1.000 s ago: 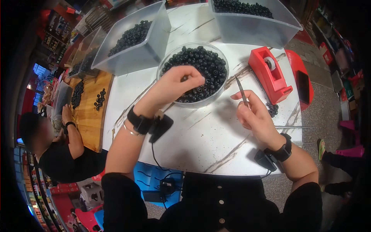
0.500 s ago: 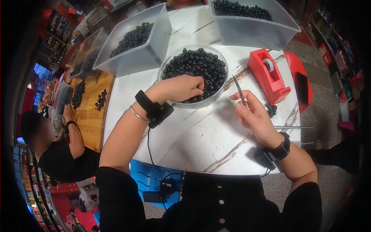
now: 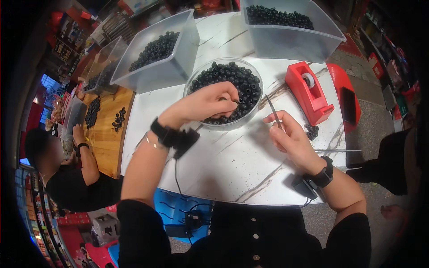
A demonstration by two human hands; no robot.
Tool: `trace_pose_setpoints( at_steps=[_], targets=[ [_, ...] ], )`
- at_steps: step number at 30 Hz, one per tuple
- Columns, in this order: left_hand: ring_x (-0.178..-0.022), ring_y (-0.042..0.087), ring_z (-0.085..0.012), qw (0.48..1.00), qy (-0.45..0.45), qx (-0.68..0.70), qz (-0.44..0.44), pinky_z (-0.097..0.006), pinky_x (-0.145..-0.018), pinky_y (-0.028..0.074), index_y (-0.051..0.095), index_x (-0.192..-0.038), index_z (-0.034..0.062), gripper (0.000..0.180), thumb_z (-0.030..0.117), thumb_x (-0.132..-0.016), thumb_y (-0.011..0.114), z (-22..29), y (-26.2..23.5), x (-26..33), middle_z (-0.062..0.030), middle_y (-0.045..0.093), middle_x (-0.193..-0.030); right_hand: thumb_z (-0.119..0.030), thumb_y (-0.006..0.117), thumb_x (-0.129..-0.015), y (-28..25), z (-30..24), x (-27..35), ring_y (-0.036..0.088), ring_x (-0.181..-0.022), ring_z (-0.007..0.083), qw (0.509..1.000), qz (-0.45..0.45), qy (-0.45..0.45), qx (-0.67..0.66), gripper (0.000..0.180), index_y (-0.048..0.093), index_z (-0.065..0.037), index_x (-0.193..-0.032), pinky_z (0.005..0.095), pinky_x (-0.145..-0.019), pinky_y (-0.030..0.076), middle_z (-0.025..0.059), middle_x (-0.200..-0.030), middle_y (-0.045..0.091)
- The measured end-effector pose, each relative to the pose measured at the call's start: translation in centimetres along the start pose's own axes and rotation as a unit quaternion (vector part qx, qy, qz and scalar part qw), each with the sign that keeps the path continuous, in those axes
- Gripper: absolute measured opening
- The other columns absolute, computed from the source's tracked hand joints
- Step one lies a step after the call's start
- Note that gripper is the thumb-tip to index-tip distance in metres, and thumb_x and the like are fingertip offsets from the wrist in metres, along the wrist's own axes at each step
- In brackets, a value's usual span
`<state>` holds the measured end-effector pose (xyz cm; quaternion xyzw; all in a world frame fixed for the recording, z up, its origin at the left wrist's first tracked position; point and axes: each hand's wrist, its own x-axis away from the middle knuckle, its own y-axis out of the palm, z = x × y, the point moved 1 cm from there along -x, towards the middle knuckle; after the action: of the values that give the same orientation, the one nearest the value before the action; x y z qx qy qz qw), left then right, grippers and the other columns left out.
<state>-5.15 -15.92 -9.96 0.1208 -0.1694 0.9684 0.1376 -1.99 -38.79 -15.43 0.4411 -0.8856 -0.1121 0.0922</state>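
A round clear tub (image 3: 187,82) on the table is heaped with small round black bead-like pieces (image 3: 232,73), some showing a ringed hollow. Over its near side is my left hand (image 3: 210,105), thumb and fingers curled together in a pinch. What sits in that pinch is hidden by the fingers. To the right of the tub, my right hand (image 3: 292,134) grips a slim pointed metal tool (image 3: 272,109), its tip pointing up and left toward the tub's rim. Whether that tool is a blade or tweezers I cannot make out.
A red tape dispenser (image 3: 308,94) stands right of the tub, with several loose black pieces (image 3: 312,131) and thin metal rods (image 3: 337,151) nearby. Translucent bins (image 3: 183,67) of black pieces line the far side. At left, a person (image 3: 73,169) works at a wooden table (image 3: 105,143).
My left hand has risen slightly out of the heap, its fingers drawn up and the wrist turned. The right hand keeps its grip on the tool, nearly still. The view has shifted a little.
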Motion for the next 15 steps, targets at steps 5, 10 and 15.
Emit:
trace_pose_setpoints(
  at_steps=[5,10,15],
  targets=[
    [-0.049,0.033,-0.0037,0.937,0.072,0.341,-0.036,-0.016,-0.044,0.026,0.039,-0.09,0.0072,0.012,0.007,-0.08,0.047,-0.8,5.6,1.2,-0.0098,0.054,-0.07,-0.015,0.054,-0.084,-0.1,0.2,0.0,0.035,-0.06,0.0003,0.999,-0.008,-0.039,0.031,0.022,0.046,-0.005,-0.102,0.016,-0.054,0.028,-0.0067,-0.064,0.039],
    [-0.054,0.034,-0.0038,0.902,0.072,0.424,-0.038,-0.015,-0.047,0.025,0.038,-0.092,0.0082,0.014,0.001,-0.081,0.043,-2.6,8.4,0.1,-0.0109,0.055,-0.074,-0.011,0.058,-0.082,-0.1,0.7,-0.4,0.036,-0.062,0.0016,0.99,-0.008,-0.118,0.076,0.017,0.046,-0.005,-0.092,0.0165,-0.056,0.029,-0.0044,-0.069,0.046],
    [-0.055,0.036,-0.003,0.923,0.074,0.379,-0.001,-0.015,-0.047,0.025,0.038,-0.09,0.0088,0.012,0.001,-0.084,0.045,-3.2,9.3,-0.1,-0.0092,0.056,-0.076,-0.01,0.058,-0.081,-0.3,0.4,-0.4,0.04,-0.065,0.0026,0.991,-0.021,-0.089,0.101,0.014,0.046,-0.005,-0.087,0.0166,-0.059,0.032,-0.0016,-0.075,0.052]
  ],
)
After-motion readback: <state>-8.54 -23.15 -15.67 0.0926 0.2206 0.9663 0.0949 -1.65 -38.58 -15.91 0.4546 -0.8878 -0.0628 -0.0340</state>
